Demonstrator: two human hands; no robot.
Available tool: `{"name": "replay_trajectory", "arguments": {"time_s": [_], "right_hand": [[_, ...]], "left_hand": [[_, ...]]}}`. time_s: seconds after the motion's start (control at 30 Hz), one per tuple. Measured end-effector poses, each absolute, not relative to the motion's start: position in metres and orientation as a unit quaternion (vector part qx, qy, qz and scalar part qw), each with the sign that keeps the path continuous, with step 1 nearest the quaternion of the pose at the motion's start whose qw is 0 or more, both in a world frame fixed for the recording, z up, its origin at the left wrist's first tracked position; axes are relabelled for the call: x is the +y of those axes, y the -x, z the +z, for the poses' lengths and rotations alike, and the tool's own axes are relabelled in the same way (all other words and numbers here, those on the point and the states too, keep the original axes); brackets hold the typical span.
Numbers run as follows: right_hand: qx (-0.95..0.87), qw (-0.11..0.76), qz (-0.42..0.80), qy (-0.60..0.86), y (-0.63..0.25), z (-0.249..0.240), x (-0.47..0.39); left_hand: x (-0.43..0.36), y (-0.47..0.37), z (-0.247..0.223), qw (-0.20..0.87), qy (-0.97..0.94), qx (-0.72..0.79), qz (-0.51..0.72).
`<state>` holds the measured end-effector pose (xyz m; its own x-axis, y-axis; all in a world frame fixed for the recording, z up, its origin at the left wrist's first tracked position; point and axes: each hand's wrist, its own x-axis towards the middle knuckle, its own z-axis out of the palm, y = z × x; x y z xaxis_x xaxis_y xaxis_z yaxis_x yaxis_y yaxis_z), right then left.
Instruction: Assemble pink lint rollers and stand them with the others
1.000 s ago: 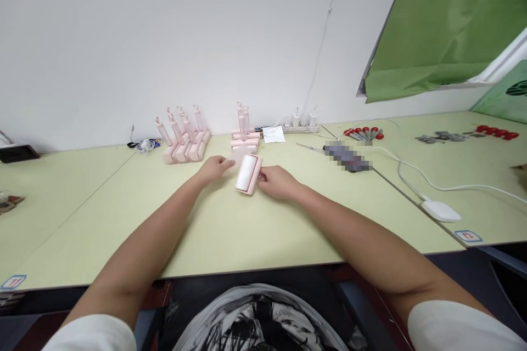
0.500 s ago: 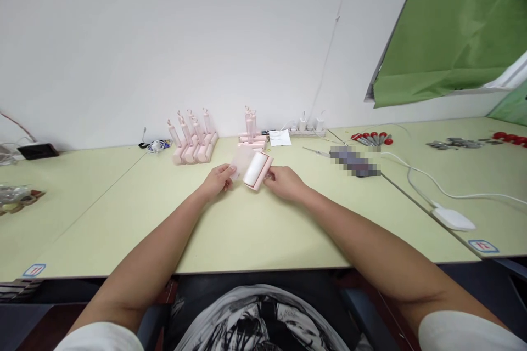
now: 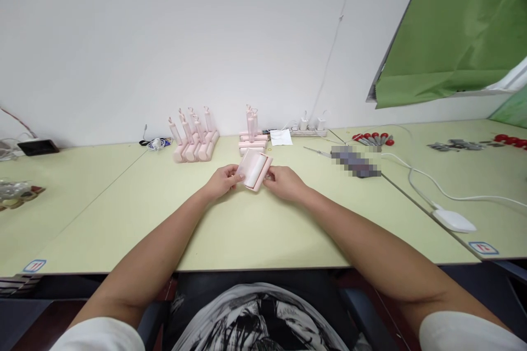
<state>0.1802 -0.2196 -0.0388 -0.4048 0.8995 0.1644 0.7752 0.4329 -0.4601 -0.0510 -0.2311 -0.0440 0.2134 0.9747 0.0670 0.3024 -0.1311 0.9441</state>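
A pink lint roller [image 3: 264, 172] with a white roll is gripped by its right side in my right hand [image 3: 284, 182]. My left hand [image 3: 223, 181] pinches a translucent pale pink cover [image 3: 248, 163], which lies over the left part of the roll. Both are held tilted above the table, and the fingertips of my right hand are partly hidden behind the roller. Beyond my hands, several pink lint rollers [image 3: 195, 151] stand in rows with their handles up. A smaller group of pink lint rollers [image 3: 252, 143] sits just behind the held one.
White paper [image 3: 281, 137] and a power strip [image 3: 307, 132] lie along the wall. On the right are a blurred dark object [image 3: 356, 162], several red-ended tools [image 3: 373, 139] and a white charger pad [image 3: 454, 219] with its cable. A black device [image 3: 38, 147] stands far left.
My left hand has brought the translucent cover rightward onto the roller, so it now overlaps the white roll. My right hand keeps the roller in nearly the same place.
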Motion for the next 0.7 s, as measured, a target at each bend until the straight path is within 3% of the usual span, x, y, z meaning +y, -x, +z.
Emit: {"name": "replay_trajectory", "arguments": {"time_s": [0.47,0.7], "right_hand": [[-0.838,0.196,0.143,0.489,-0.177,-0.041,-0.221],[-0.824,0.224,0.205,0.478,-0.178,-0.040,-0.221]], "left_hand": [[-0.235,0.043,-0.049,0.344,-0.749,0.480,0.302],[-0.242,0.038,-0.046,0.254,-0.783,0.493,0.281]]}}
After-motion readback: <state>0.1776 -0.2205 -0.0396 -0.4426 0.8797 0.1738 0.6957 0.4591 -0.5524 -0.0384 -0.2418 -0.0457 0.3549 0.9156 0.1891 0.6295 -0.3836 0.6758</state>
